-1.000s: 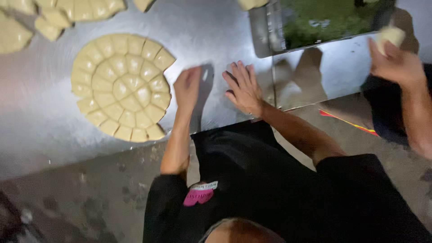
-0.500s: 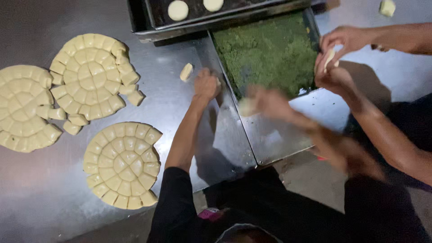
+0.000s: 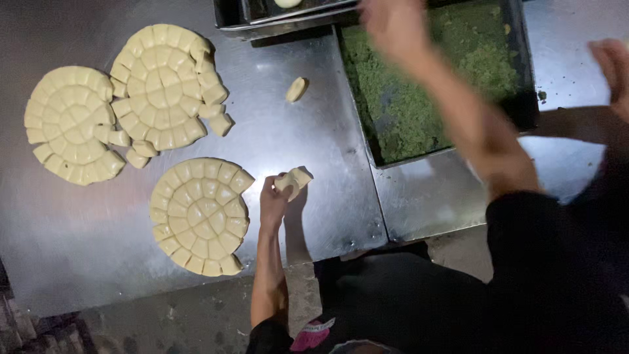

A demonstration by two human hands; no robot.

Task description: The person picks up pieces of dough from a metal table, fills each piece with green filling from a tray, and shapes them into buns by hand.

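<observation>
1. My left hand (image 3: 274, 200), mid-frame: grip pinching a dough piece (image 3: 293, 180) just above the worktop (image 3: 314, 144).
2. My right hand (image 3: 393, 26), top of frame over the green filling tray (image 3: 524, 98): blurred, grip state unclear.
3. Cut dough round (image 3: 200, 215) just left of my left hand.

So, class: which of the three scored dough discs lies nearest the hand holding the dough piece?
The lowest disc, nearest the table's front edge. It sits just beside the left hand; the other two discs lie farther back.

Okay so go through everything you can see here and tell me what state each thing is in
Left hand: closed on a dough piece.
Right hand: blurred over the green filling tray.
Nearest dough disc: scored, wedge missing.
Two far discs: scored, edge pieces broken off.
Loose dough piece: lying alone on the table.
</observation>
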